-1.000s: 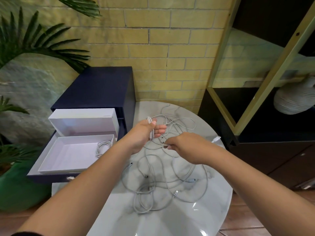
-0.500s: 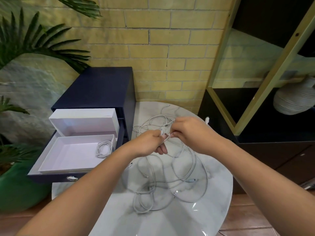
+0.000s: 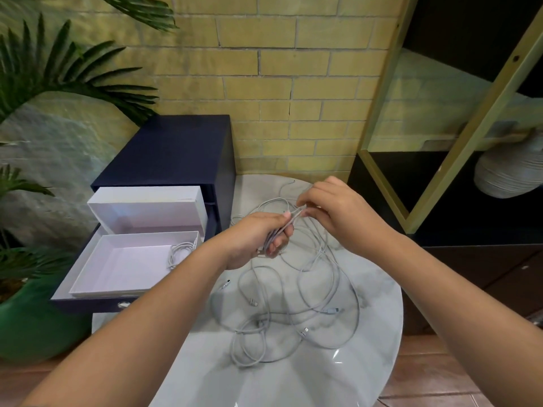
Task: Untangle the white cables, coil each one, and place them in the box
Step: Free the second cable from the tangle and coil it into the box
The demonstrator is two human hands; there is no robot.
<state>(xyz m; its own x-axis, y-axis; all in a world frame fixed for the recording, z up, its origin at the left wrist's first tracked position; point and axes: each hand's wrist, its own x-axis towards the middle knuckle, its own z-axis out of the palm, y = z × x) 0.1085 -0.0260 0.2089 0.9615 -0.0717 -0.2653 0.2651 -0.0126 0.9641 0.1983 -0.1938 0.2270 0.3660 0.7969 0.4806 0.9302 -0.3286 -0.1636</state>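
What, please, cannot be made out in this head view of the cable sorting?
Head view:
- Tangle on the marble table: overlapping loops hide how many white cables it holds.
- Half-wound coil: fingers of the left hand cover its turns.
- Right hand: whether it pinches plug or cord is too small to tell.
- Loose connectors: too small to type.

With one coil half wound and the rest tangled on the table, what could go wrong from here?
The left hand grips a part-wound coil and the right hand pinches the same cable, which seems to run into the tangle on the marble table; pulling may tighten a knot. A tug might also flick the loose connector near the table's box-side edge off it. The coiled cable in the white box looks loose and may snag the next one.
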